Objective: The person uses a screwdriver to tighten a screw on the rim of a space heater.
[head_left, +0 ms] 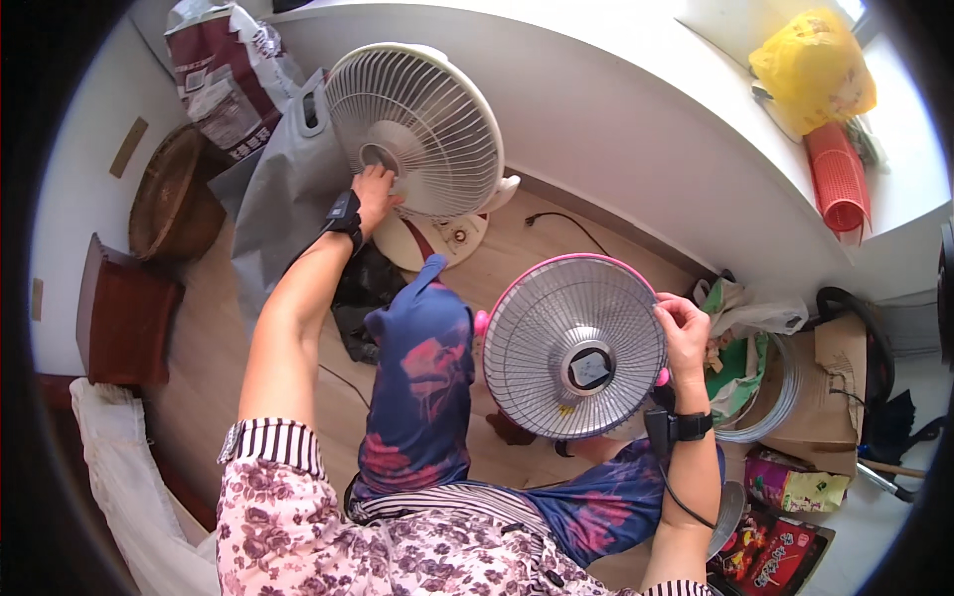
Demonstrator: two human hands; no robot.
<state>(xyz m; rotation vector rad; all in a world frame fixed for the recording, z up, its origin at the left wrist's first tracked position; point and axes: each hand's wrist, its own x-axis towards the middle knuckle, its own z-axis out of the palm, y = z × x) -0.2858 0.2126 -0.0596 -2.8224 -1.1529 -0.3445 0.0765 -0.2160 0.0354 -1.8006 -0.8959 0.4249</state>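
Note:
My left hand (376,196) reaches to the front grille of a white electric fan (437,129). Its fingers lie against the wires by the round hub, spread rather than wrapped around anything. Below the fan head its round white base (462,238) shows a dial panel. Between my knees stands a round heater (532,308) with a pink rim, a silver dish and a wire guard. My right hand (684,333) pinches the heater's rim at its right side, thumb and fingers closed on it. The heater's stand is mostly hidden behind the guard.
A grey bag (273,199) and a woven basket (169,199) stand at the left, near a dark red wooden box (124,313). A black cord (571,223) lies by the wall. Cardboard (840,387) and packets (795,482) sit at the right. A yellow bag (815,70) rests on the sill.

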